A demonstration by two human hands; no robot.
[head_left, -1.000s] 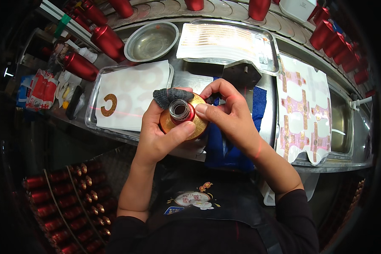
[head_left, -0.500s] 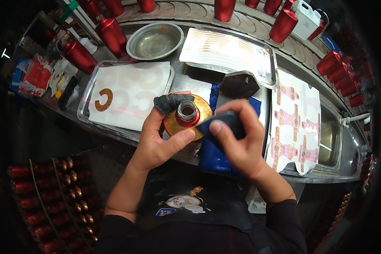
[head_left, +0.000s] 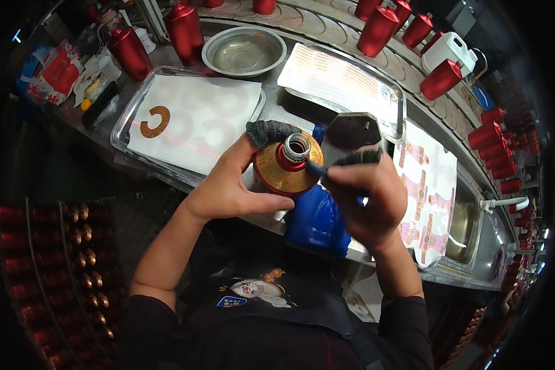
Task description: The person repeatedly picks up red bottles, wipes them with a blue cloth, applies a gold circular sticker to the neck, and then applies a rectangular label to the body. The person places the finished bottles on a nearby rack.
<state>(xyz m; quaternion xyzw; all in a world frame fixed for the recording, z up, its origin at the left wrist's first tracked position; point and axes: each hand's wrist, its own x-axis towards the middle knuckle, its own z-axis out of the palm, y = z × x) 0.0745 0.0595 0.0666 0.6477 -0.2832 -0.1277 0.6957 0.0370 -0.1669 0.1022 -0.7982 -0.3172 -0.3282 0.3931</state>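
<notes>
My left hand (head_left: 231, 185) is wrapped round a red bottle (head_left: 293, 161), its open glass-like neck tilted toward me. A gold ring-shaped decal (head_left: 277, 176) covers the shoulder around the neck. One finger of this hand wears a grey knitted finger cover (head_left: 271, 131). At the bottle's right side, my right hand (head_left: 376, 200) grips a dark blue flat piece (head_left: 317, 171), whose tip touches or nearly touches the decal. Motion smears this hand, and most of the piece is hidden by its fingers. A dark cover also shows on a right finger.
Left, a metal tray (head_left: 118, 137) bears white sheets (head_left: 191, 129) with a gold C-shaped decal (head_left: 155, 121). Behind stands a metal bowl (head_left: 243, 52). A blue cloth (head_left: 317, 225) lies below my hands. Pink-and-gold decal sheets (head_left: 441, 179) and a sink (head_left: 465, 228) are right. Red bottles (head_left: 376, 31) line the conveyor.
The bottle has shifted slightly right and turned in my left hand. My right hand has moved right and rolled over, with the dark blue piece now at the decal's right edge. The view has also shifted.
</notes>
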